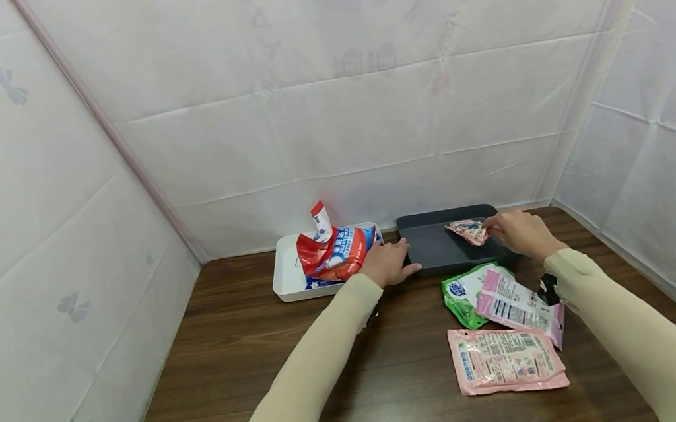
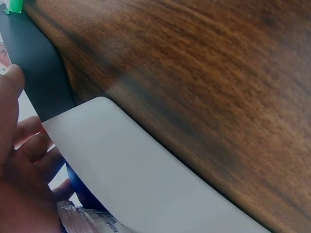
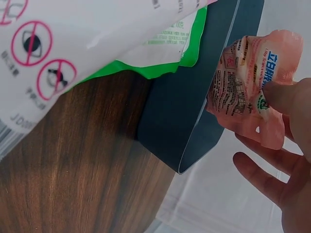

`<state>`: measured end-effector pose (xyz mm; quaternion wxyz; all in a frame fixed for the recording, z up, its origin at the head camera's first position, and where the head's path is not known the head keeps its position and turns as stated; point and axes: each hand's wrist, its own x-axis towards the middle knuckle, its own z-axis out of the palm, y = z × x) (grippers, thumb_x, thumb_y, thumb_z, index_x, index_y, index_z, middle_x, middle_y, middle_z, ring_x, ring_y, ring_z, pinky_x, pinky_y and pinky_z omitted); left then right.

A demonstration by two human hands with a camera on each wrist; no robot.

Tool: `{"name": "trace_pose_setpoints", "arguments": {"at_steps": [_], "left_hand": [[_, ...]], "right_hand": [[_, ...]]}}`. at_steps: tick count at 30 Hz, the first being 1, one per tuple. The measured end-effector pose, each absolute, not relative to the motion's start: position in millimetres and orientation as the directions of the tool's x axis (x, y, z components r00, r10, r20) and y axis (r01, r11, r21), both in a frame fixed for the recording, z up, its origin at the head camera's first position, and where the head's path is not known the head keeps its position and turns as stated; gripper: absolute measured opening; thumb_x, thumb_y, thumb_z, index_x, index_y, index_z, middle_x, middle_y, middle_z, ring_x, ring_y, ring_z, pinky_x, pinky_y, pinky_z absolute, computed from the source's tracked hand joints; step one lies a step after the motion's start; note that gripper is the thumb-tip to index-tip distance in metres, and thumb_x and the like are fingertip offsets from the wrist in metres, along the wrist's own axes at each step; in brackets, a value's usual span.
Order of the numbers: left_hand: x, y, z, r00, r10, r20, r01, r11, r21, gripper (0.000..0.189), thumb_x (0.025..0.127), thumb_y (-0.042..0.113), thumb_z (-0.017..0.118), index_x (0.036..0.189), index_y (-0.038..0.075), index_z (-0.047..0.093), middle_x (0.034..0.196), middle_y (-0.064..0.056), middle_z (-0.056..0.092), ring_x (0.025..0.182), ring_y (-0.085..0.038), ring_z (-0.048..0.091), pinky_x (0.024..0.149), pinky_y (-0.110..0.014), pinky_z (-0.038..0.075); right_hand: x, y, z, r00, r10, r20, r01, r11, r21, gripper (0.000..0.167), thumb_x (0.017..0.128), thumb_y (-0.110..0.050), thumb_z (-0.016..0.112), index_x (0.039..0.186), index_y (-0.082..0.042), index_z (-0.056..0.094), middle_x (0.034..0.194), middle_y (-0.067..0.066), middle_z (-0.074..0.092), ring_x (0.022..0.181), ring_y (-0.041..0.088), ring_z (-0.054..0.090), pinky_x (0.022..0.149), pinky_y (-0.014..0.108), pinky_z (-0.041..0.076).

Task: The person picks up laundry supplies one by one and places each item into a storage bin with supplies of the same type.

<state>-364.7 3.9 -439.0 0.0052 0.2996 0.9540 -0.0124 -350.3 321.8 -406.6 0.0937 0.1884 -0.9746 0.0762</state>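
1. Walled in by creased white sheeting [image 1: 368, 136] past the fingers, with a dark wood table [image 1: 254, 357] below.
2. Got a small pink packet [image 3: 238, 82] pinched between thumb and fingers of the right hand [image 1: 518, 232], over the grey tray [image 1: 427, 244]. Can't tell if touching the bottom.
3. Seeing the left hand [image 1: 385, 262] with fingers apart, by neighbouring corners of the grey tray and white tray [image 1: 309, 293]. Hard to make out exact contact.
4. Check left of those fingers for a red-and-blue bag [image 1: 341, 254], partly covered, with a blue packet [image 1: 314, 282] mostly hidden underneath.
5. Look nearer than the right fingers for a green packet [image 1: 460, 294], half-hidden under a lilac packet [image 1: 518, 306] (cut off in the right wrist view), plus a pale-pink pouch [image 1: 507, 360].
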Motion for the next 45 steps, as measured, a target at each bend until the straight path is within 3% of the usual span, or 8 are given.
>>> {"name": "trace_pose_setpoints", "arguments": {"at_steps": [10, 23, 45], "left_hand": [[-363.4, 2.6, -437.1, -0.819, 0.574, -0.015, 0.575, 0.818, -0.023, 0.067, 0.103, 0.059, 0.049, 0.154, 0.015, 0.050, 0.157, -0.004, 0.048, 0.135, -0.020, 0.056, 0.121, -0.046, 0.031], [-364.5, 2.7, -438.3, -0.821, 0.572, -0.010, 0.572, 0.820, -0.022, 0.067, 0.103, 0.059, 0.049, 0.154, 0.016, 0.050, 0.158, -0.003, 0.047, 0.136, -0.019, 0.055, 0.121, -0.046, 0.032], [-363.1, 3.3, -437.6, -0.820, 0.573, -0.013, 0.573, 0.819, -0.031, 0.068, 0.103, 0.060, 0.049, 0.154, 0.015, 0.050, 0.157, -0.004, 0.048, 0.134, -0.019, 0.057, 0.122, -0.045, 0.031]], "right_hand": [[-354.3, 318.9, -404.7, -0.928, -0.348, 0.133, -0.365, 0.919, -0.147, 0.017, 0.097, -0.008, 0.069, 0.112, -0.007, 0.077, 0.107, 0.015, 0.075, 0.081, 0.025, 0.068, 0.059, 0.042, 0.055], [-356.8, 314.5, -405.2, -0.940, -0.334, 0.064, -0.340, 0.927, -0.156, 0.017, 0.098, -0.008, 0.068, 0.112, -0.009, 0.077, 0.104, 0.012, 0.074, 0.075, 0.021, 0.064, 0.059, 0.043, 0.055], [-355.6, 317.3, -416.4, -0.943, -0.332, -0.009, -0.323, 0.925, -0.202, 0.018, 0.096, -0.007, 0.070, 0.113, -0.007, 0.075, 0.113, 0.019, 0.072, 0.096, 0.035, 0.068, 0.077, 0.061, 0.057]]}}
